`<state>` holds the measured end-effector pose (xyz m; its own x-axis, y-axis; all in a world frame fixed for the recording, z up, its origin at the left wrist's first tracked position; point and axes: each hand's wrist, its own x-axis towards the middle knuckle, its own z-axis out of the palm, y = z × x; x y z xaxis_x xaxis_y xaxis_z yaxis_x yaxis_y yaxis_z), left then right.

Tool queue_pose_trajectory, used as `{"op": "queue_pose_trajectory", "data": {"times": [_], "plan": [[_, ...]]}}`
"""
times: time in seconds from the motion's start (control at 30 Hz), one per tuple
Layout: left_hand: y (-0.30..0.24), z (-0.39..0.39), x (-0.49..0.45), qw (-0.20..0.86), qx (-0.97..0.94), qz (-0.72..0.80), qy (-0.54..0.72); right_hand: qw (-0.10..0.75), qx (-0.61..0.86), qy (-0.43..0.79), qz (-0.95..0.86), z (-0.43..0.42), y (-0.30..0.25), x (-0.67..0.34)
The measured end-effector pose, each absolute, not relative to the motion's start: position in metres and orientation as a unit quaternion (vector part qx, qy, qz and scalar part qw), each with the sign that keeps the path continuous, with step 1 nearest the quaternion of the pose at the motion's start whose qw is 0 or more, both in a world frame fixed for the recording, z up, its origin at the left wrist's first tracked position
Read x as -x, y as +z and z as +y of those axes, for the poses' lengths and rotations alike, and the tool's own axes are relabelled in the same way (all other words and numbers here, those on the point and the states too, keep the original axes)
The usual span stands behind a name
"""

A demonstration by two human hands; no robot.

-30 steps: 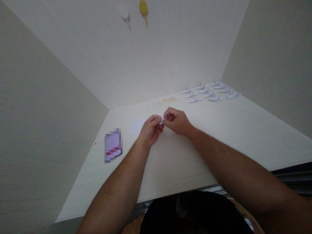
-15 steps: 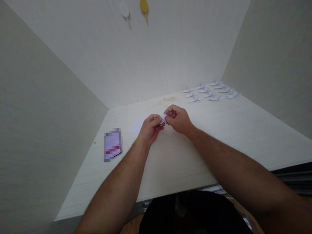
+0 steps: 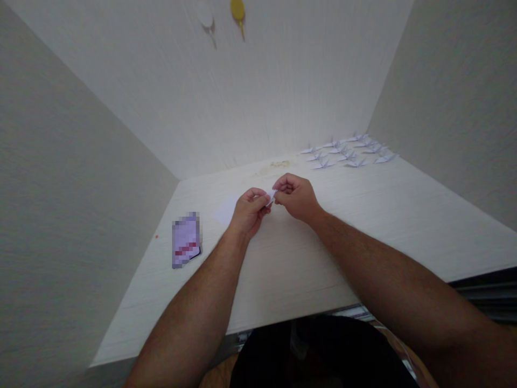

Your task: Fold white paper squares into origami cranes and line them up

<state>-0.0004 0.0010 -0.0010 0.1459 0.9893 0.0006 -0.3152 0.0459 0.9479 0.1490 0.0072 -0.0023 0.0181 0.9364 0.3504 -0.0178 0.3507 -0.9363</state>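
Note:
A small folded piece of white paper (image 3: 271, 196) is held between my two hands, above the middle of the pale table. My left hand (image 3: 251, 210) pinches its left side between thumb and fingers. From the right, my right hand (image 3: 294, 196) grips the other edge with thumb and fingertips. Much of the paper is covered by the fingers, so its exact shape is hard to make out. Partly behind my left hand lies a flat sheet of white paper (image 3: 224, 210).
Several folded white paper cranes (image 3: 347, 153) stand in rows at the back right. A phone (image 3: 186, 240), its screen blurred out, lies at the left. Walls enclose the table (image 3: 291, 280) on three sides. A yellow hook (image 3: 238, 11) and a white hook (image 3: 207, 20) are on the back wall.
Both hands stay in nearly the same place. The fingers have shifted slightly on the folded paper, and its visible part looks a little different.

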Motion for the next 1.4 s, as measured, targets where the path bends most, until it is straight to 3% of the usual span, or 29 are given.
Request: {"op": "queue_pose_trajectory", "data": {"times": [0.27, 0.47, 1.07, 1.4], "plan": [[-0.0034, 0.0043, 0.0003, 0.599, -0.426, 0.371, 0.568, 0.607, 0.398, 0.429, -0.538, 0.0054, 0.0, -0.1465], [-0.0049, 0.005, 0.0003, 0.579, -0.444, 0.362, 0.581, 0.57, 0.442, 0.36, -0.591, 0.0008, 0.0021, -0.1457], [-0.0058, 0.0047, -0.0001, 0.536, -0.497, 0.387, 0.562, 0.574, 0.459, 0.274, -0.621, -0.0012, 0.0052, -0.1465], [-0.0092, 0.0063, 0.0026, 0.49, -0.536, 0.407, 0.553, 0.56, 0.455, 0.298, -0.625, 0.0031, 0.0012, -0.1484]]}}
